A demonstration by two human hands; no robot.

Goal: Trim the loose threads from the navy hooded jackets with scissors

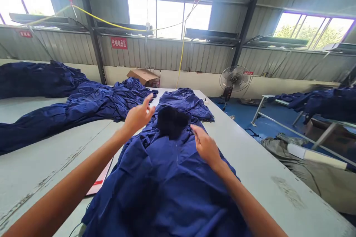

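A crumpled navy-blue work garment (164,185) lies spread lengthwise on a long pale grey table (267,166), with a black collar-like part (172,121) bunched near its far end. My left hand (138,114) is raised above the garment's left side, fingers apart and touching nothing. My right hand (205,146) hovers just over the cloth right of the black part, its fingers loosely apart and holding nothing. I cannot tell whether its fingertips touch the fabric.
Heaps of navy cloth (69,100) cover a table section to the left. A floor fan (235,79) and a cardboard box (143,76) stand beyond the table. On the right, navy cloth (319,102) lies on a metal-framed table above a grey bundle (289,166).
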